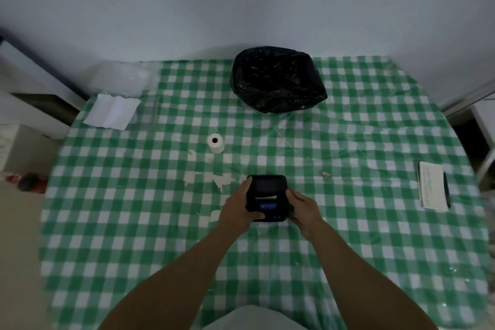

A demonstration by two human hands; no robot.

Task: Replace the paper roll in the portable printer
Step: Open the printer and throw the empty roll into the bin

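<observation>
A small black portable printer (267,190) with a lit blue display lies on the green-and-white checked tablecloth (348,249) in the middle of the table. My left hand (238,209) grips its left side, thumb over the front. My right hand (302,209) grips its right side. The printer's lid looks closed. A white paper roll (216,143) stands on end on the cloth, apart from the printer, farther away and to the left.
A bin lined with a black bag (277,79) stands at the table's far edge. Folded white paper (112,111) and clear plastic (123,80) lie at the far left. A notepad (432,186) with a pen (446,190) lies at the right. Torn patches mark the cloth (211,179).
</observation>
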